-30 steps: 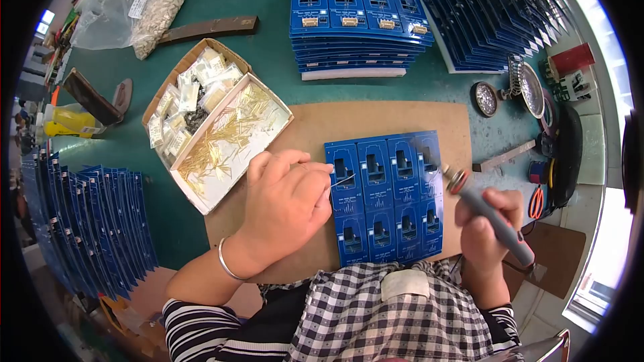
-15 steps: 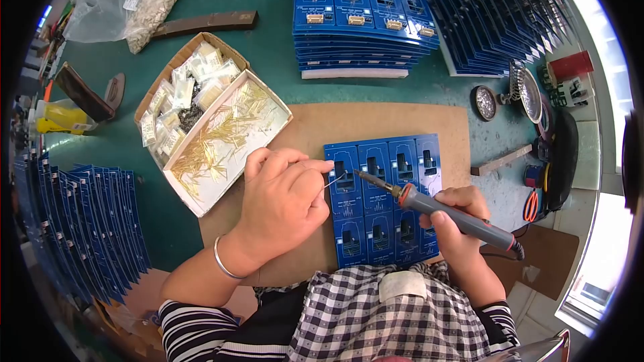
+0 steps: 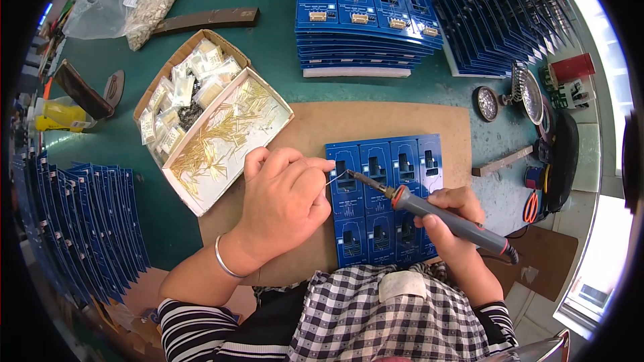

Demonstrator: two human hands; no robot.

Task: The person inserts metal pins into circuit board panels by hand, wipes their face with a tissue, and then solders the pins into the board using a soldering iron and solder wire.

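A blue circuit board panel (image 3: 379,204), split into several repeated sections with cut-outs, lies on a brown board (image 3: 402,117). My right hand (image 3: 453,221) is closed around the grey handle of a soldering iron (image 3: 429,211). Its tip points left and down over the panel's upper-left section. In my left hand (image 3: 285,194), thumb and fingers pinch a thin solder wire (image 3: 337,177), whose free end meets or nearly meets the iron's tip. I cannot tell whether either touches the panel.
Left stands a cardboard box (image 3: 285,108) with gold pins and small bags. Stacked blue boards (image 3: 355,53) and upright boards (image 3: 496,20) stand at the back, more boards (image 3: 87,228) at left. At right are a small round tin (image 3: 486,103), a coiled iron stand (image 3: 518,84) and orange-handled scissors (image 3: 531,206).
My right hand has brought the soldering iron a little left, so its tip now reaches the end of the solder wire. My left hand has hardly moved.
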